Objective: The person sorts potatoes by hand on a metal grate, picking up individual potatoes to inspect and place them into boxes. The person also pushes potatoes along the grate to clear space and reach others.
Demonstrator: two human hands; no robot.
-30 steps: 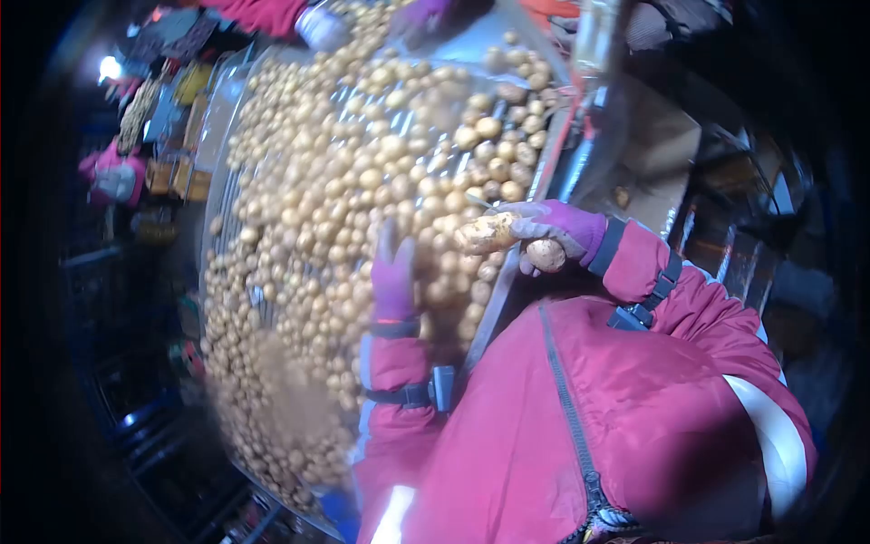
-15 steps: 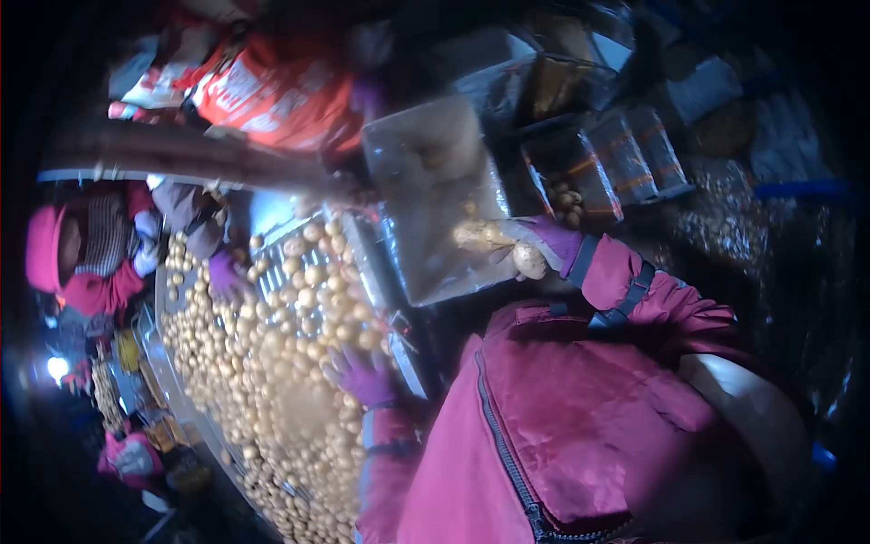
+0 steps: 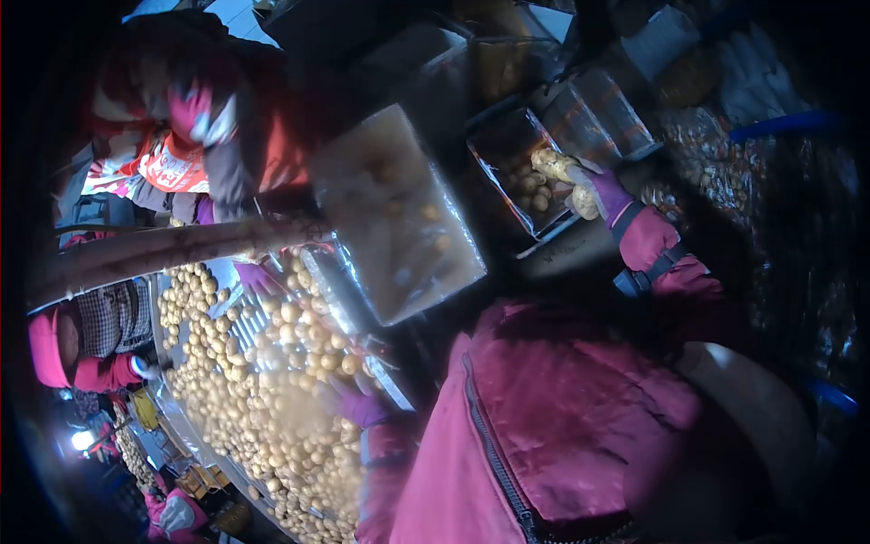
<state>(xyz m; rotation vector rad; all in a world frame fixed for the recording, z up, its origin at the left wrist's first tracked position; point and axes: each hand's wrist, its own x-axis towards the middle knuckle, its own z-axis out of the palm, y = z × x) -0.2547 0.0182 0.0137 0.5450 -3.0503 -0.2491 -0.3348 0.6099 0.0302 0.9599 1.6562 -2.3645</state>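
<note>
My right hand (image 3: 602, 189), in a purple glove, is closed around potatoes: a long one (image 3: 551, 165) and a rounder one (image 3: 584, 203). It is at the near edge of a small plastic-lined box (image 3: 494, 174) with several potatoes inside. My left hand (image 3: 362, 405), also gloved in purple, lies low over the heap of potatoes (image 3: 272, 390) on the sorting table. Its fingers look stretched out, though they are dim and partly blurred. Between my two hands stands a larger plastic-lined box (image 3: 381, 195) with a few potatoes showing dimly in it.
A co-worker in red (image 3: 163, 163) bends over the far end of the table, a purple-gloved hand (image 3: 258, 276) at the potatoes. A thick beam (image 3: 181, 254) crosses above the table. Another person in a pink cap (image 3: 54, 344) works at the far side. More lined boxes (image 3: 594, 113) stand beyond.
My right hand has moved with the potatoes from the larger box's edge to the smaller box. The view has shifted, and the co-worker in red now leans closer over the table.
</note>
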